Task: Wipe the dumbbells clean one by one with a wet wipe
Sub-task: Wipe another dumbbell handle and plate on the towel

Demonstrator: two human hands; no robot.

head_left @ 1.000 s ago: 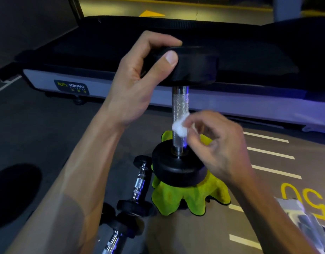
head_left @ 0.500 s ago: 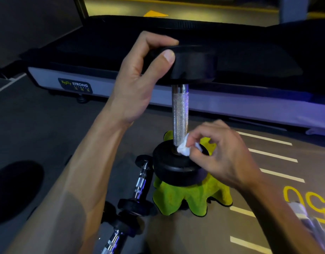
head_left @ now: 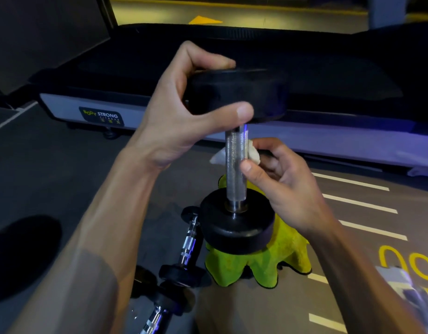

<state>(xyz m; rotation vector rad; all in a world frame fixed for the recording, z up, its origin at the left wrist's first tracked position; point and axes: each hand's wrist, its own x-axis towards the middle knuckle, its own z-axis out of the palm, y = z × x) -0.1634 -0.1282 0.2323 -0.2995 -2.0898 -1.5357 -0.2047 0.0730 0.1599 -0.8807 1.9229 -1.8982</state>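
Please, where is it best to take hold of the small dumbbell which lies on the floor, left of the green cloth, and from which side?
Probably at the bare metal handle of the small dumbbell, from above. It lies flat on the floor, so the handle faces up between the two black end plates. Fingers could close across it there; the plates would stop a hand sliding off either end.

The dumbbell [head_left: 236,165] is standing upright on the cloth [head_left: 258,266], which is lying on the floor [head_left: 51,177]. The left hand [head_left: 184,112] is gripping its top weight; the right hand [head_left: 287,186] is holding the wet wipe [head_left: 252,153] round the bar, below that weight. Two smaller dumbbells [head_left: 184,261] are lying to the cloth's left. The treadmill [head_left: 328,80] is sitting behind everything.
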